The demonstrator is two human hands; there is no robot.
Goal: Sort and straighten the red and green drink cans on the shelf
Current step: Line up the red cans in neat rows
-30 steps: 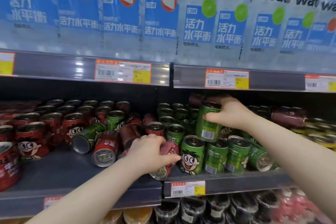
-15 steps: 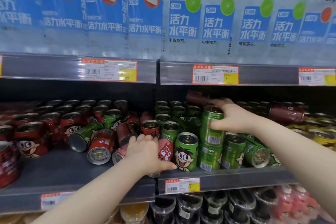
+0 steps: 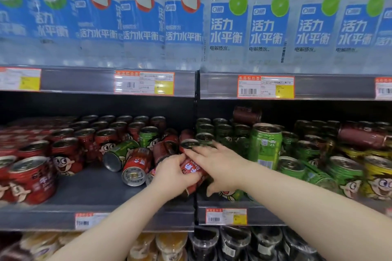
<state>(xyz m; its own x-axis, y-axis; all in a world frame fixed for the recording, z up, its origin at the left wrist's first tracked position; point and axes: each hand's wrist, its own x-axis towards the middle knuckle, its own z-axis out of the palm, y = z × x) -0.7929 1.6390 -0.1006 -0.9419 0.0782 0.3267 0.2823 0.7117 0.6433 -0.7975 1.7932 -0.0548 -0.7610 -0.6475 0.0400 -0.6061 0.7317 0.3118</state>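
Store shelf, reds left, greens right: at the divide a toppled red can sits in the left grip, curled round it, while the right grip lies flat across, likely steadying it to stand among reds

head cam | faces shelf straight-on | close, slightly downward

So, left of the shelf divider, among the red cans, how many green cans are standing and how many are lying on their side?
Standing green can: 1
Lying green can: 1
Total: 2
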